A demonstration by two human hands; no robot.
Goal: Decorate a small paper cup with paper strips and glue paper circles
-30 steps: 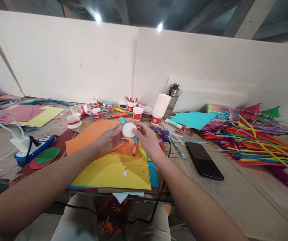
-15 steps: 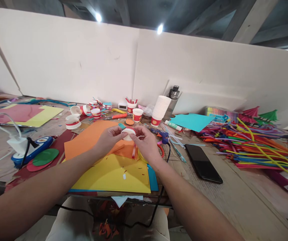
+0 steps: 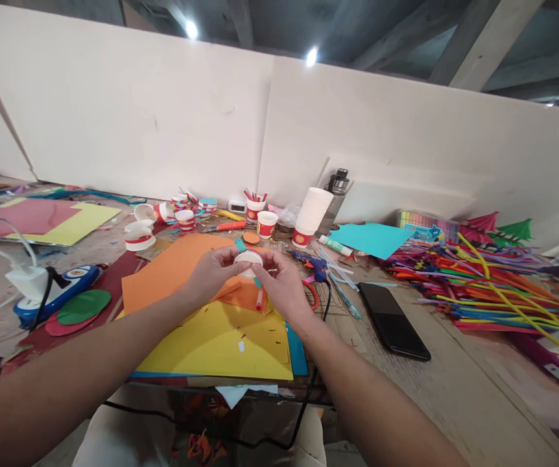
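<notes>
Between my two hands is a cut-down paper cup [image 3: 249,263], its round white side facing up, with teal paper pieces sticking out at its edge. My left hand [image 3: 214,269] pinches it from the left, and my right hand [image 3: 282,279] grips it from the right. Fingers hide much of its red side. Beneath them lie orange paper [image 3: 163,269] and yellow paper [image 3: 211,344]. A red pen-like stick [image 3: 259,297] lies just under the cup. Right of my right hand are red scissor handles [image 3: 312,295], partly covered, and a blue glue gun [image 3: 317,266].
Stacked paper cups [image 3: 312,214] and a bottle [image 3: 335,198] stand at the back. A phone [image 3: 391,321] and a pile of pipe cleaners [image 3: 484,279] lie to the right. On the left is a blue power strip [image 3: 60,295] with a white charger [image 3: 29,283].
The cut-down cup has been turned slightly in my fingers; a teal piece now shows at its lower right. Both hands keep their hold, and the view has shifted a little.
</notes>
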